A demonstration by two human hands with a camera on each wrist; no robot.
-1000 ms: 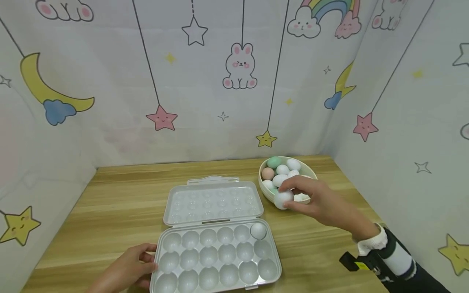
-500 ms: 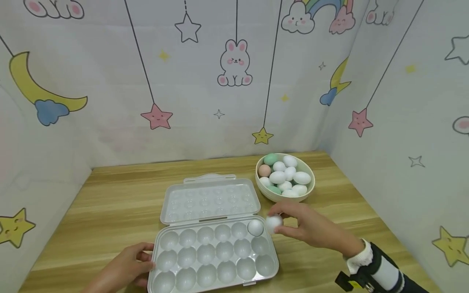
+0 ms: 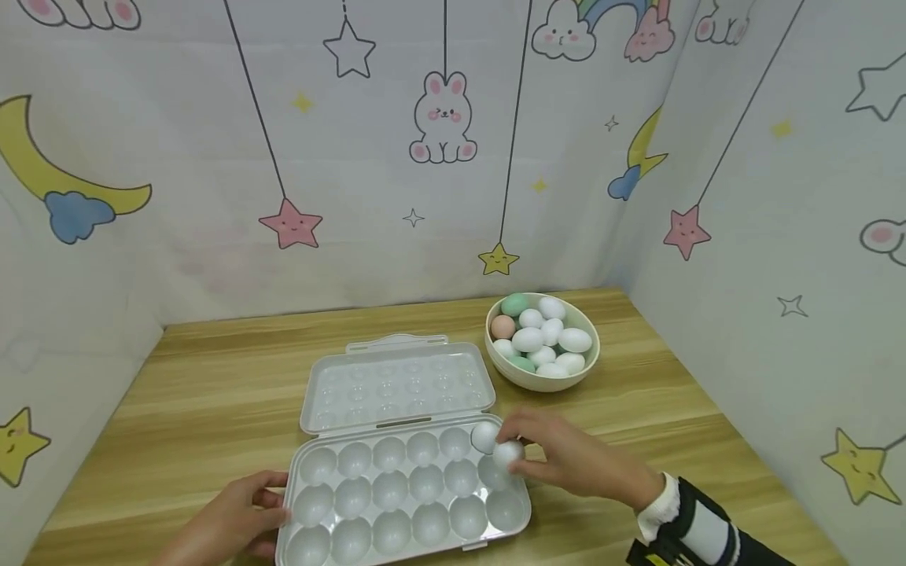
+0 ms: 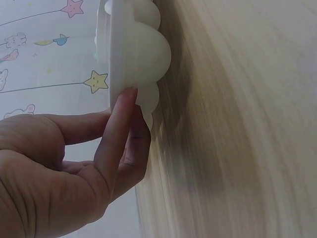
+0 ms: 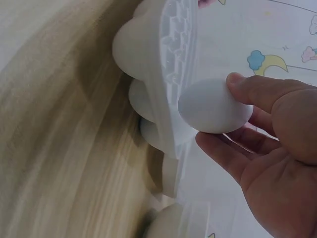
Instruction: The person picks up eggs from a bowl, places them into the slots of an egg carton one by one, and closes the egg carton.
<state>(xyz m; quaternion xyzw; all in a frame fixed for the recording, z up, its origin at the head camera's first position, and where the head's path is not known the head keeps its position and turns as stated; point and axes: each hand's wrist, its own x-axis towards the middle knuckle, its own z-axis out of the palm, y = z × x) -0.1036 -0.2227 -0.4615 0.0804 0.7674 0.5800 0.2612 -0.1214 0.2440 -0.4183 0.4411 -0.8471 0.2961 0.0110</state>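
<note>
The right hand [image 3: 576,460] holds a white egg [image 3: 508,454] between thumb and fingertips, opened only as wide as the shell; the light grip on the sides, with the palm clear, probably spares the shell and leaves the lower part free to meet a cup. That egg is over the right end of the egg tray [image 3: 390,487], just beside the seated egg [image 3: 484,437] in the far right corner cup and near the cup in the middle row; whether it touches the tray cannot be told. The left hand [image 3: 241,511] pinches the tray's left edge, thumb and fingers nearly together at the rim, presumably to keep so light a piece from sliding while the other side is worked on. The tray's lid [image 3: 399,385] lies folded back on the worktop [image 3: 212,385], away from the person, which leaves every cup reachable from above. Behind the tray's right side stands the bowl [image 3: 541,385], heaped with mostly white eggs plus a few green ones and a brownish one; its place on the right seems chosen so the right hand has a short way between bowl and cups.
</note>
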